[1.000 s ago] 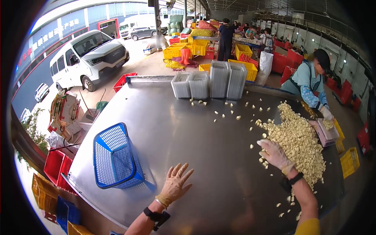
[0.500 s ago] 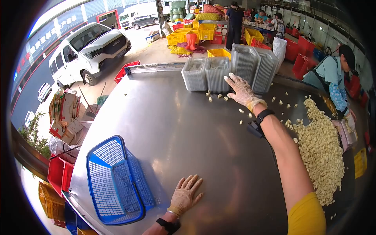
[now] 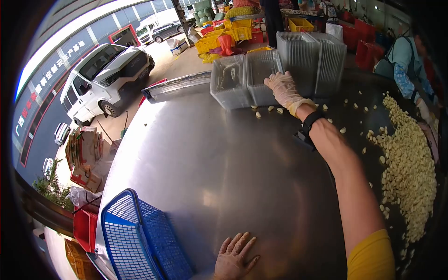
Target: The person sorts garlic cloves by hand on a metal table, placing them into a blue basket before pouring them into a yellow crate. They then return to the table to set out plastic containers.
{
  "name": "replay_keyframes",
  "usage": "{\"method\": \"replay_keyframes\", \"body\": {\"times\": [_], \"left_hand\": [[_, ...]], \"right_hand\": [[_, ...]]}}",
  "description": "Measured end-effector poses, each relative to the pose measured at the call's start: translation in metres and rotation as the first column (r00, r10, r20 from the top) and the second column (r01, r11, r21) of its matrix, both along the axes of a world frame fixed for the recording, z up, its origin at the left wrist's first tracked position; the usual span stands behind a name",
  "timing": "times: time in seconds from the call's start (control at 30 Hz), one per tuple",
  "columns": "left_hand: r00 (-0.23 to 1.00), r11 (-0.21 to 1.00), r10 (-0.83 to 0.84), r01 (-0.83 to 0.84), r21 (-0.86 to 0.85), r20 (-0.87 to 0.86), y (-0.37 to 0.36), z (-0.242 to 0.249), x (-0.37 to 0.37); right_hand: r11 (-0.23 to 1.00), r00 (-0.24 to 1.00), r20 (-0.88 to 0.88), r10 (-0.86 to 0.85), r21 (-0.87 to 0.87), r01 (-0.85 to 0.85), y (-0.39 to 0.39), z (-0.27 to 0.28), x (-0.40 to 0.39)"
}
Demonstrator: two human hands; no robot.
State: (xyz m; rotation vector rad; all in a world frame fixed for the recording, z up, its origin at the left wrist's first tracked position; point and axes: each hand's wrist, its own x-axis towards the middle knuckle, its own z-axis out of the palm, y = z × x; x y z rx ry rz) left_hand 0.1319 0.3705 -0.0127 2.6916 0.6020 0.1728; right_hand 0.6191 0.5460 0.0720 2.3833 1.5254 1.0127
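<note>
Stacks of clear plastic trays (image 3: 228,86) stand along the far edge of the metal table (image 3: 224,163). My right hand (image 3: 285,91), in a thin clear glove, reaches across to the front stacks. Its fingers are bent together at the rim of the second stack (image 3: 262,88); how firmly they grip is partly hidden. Flat on the table near the bottom edge lies my gloved left hand (image 3: 235,256), fingers spread and holding nothing. Loose peeled garlic cloves (image 3: 270,108) lie in front of the stacks.
A blue plastic basket (image 3: 140,238) sits at the table's left. On the right is a large heap of peeled garlic (image 3: 406,168), with a co-worker (image 3: 406,65) behind it. A small black device (image 3: 303,140) lies under my right forearm.
My right hand's fingers have gone from outstretched to bent at the second tray stack. The view has shifted, so the basket and left hand appear lower. The left hand stays flat.
</note>
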Motion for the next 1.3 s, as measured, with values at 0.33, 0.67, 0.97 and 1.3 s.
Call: {"method": "replay_keyframes", "body": {"times": [0.33, 0.67, 0.97, 1.3], "left_hand": [[1.000, 0.998, 0.009, -0.007, 0.061, -0.029, -0.001, -0.002, -0.002], [0.998, 0.998, -0.031, 0.028, 0.057, 0.048, -0.004, 0.001, -0.007], [0.680, 0.228, 0.678, 0.168, -0.959, 0.281, 0.006, -0.004, 0.019], [0.808, 0.286, 0.509, 0.167, -0.943, 0.298, 0.069, 0.048, 0.141]], "right_hand": [[0.963, 0.963, -0.041, 0.266, -0.026, -0.267, -0.138, 0.033, -0.069], [0.926, 0.790, -0.513, 0.337, 0.028, -0.377, -0.317, 0.098, -0.145], [0.950, 0.961, -0.221, 0.165, -0.225, -0.215, -0.412, 0.069, -0.205], [0.930, 0.961, -0.223, 0.166, -0.287, -0.228, -0.348, 0.068, -0.156]]}}
